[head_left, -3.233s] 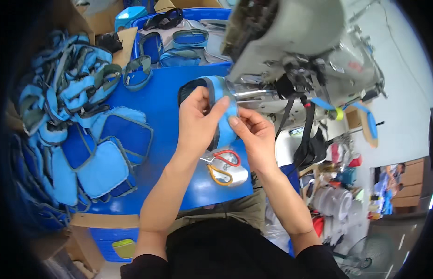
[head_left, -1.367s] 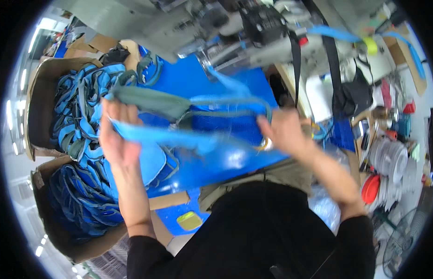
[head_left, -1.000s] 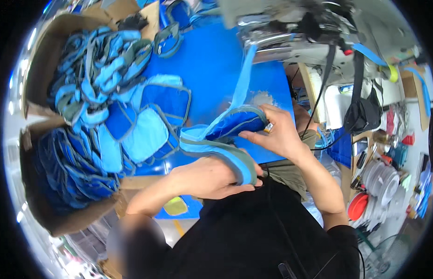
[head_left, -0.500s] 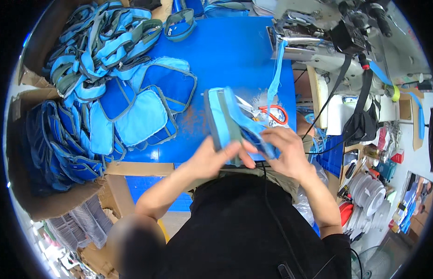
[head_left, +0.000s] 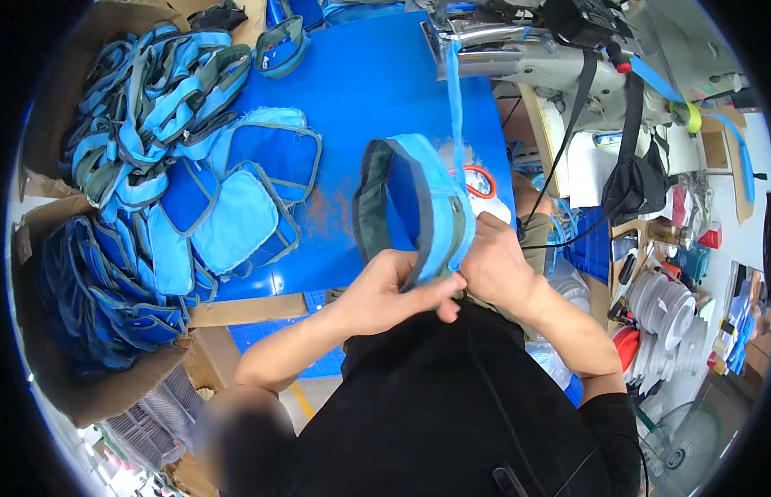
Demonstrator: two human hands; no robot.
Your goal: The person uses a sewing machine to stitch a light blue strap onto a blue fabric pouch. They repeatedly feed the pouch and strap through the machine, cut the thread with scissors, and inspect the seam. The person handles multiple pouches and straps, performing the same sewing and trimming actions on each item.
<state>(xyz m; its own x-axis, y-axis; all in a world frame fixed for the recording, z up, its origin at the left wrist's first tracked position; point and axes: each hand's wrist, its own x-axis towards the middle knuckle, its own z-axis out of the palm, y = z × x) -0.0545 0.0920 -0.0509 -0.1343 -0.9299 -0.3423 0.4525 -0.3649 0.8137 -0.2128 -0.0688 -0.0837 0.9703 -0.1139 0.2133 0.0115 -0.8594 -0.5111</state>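
Observation:
A fabric loop [head_left: 435, 199], a light blue and grey-green band sewn into a ring, stands upright over the near edge of the blue table. My left hand [head_left: 394, 290] is closed on its lower part, thumb stretched along the near side. At the loop's lower right edge, my right hand [head_left: 500, 261] is closed with curled fingers gripping the band; its fingertips are partly hidden. Just beyond the right hand lie scissors with red-orange handles [head_left: 482, 180], their blades mostly covered by the loop. A narrow light blue strip [head_left: 454, 99] hangs from the sewing machine behind the loop.
Similar loops are heaped in a cardboard box [head_left: 154, 108] at the far left. Flat blue panels [head_left: 236, 219] lie on the table [head_left: 361, 83]; more fill a nearer box [head_left: 112, 290]. The sewing machine [head_left: 518, 62] stands far right. One loop [head_left: 282, 50] lies apart.
The loop has turned and spread into an open ring. My right hand has closed in on its lower edge, nearer my left hand. The whole view has shifted slightly.

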